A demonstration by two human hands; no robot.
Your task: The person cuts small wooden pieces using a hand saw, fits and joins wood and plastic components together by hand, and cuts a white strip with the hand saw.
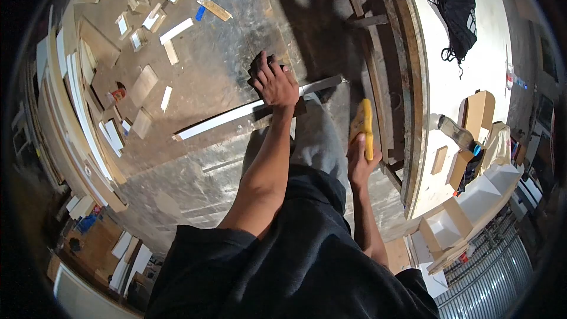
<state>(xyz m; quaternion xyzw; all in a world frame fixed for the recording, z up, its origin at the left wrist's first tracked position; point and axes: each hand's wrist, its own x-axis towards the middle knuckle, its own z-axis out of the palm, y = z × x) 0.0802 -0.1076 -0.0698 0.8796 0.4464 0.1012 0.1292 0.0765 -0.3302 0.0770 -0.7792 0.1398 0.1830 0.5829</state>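
Note:
Near the middle, my left hand (276, 85) reaches over a long white-faced strip (221, 120), its fingers curled on a dark object (255, 72) that I cannot make out. The strip runs diagonally from lower left to upper right, across the front of my legs. Its right end (323, 83) lies in shadow. On the right, my right hand (360, 156) grips the lower end of a yellow tool (364, 121), held upright beside my leg and apart from the strip. What the tool's far side looks like is hidden.
Several small wooden pieces (142, 85) and blocks lie scattered at the upper left. Long boards (82, 112) stand along the left edge. A pale table (437, 88) on the right bears a black cloth item (458, 20), a bottle (458, 133) and boxes (475, 112).

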